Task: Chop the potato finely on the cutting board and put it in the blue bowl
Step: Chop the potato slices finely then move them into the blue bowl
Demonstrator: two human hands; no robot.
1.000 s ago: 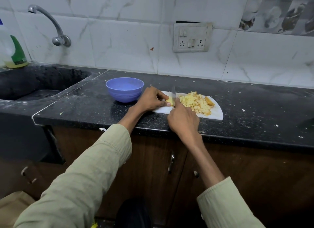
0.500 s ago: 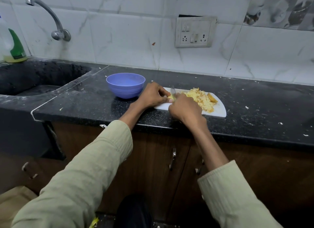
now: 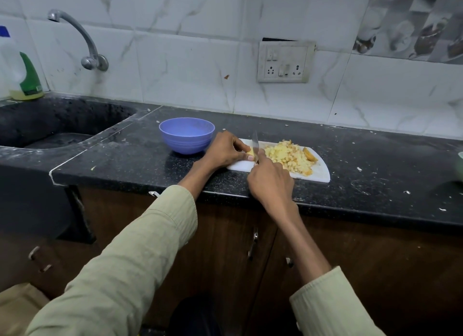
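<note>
A white cutting board (image 3: 314,175) lies on the black counter. On it sits a heap of finely chopped yellow potato (image 3: 288,156) with a larger wedge (image 3: 309,154) at its right. My left hand (image 3: 224,149) pinches a small uncut potato piece (image 3: 250,152) at the board's left end. My right hand (image 3: 271,180) grips a knife (image 3: 255,144), whose blade stands upright against that piece. The handle is hidden in my fist. The blue bowl (image 3: 186,135) stands just left of the board, and no potato shows inside it.
A dark sink (image 3: 50,127) with a tap (image 3: 80,37) and a detergent bottle (image 3: 22,70) lies at the left. A wall socket (image 3: 285,62) is behind the board. White scraps dot the counter (image 3: 388,165). Cabinet doors (image 3: 225,248) are below the counter edge.
The knife blade has come back up to stand against the piece after dropping low half a second ago. Both hands stay at the board's left end.
</note>
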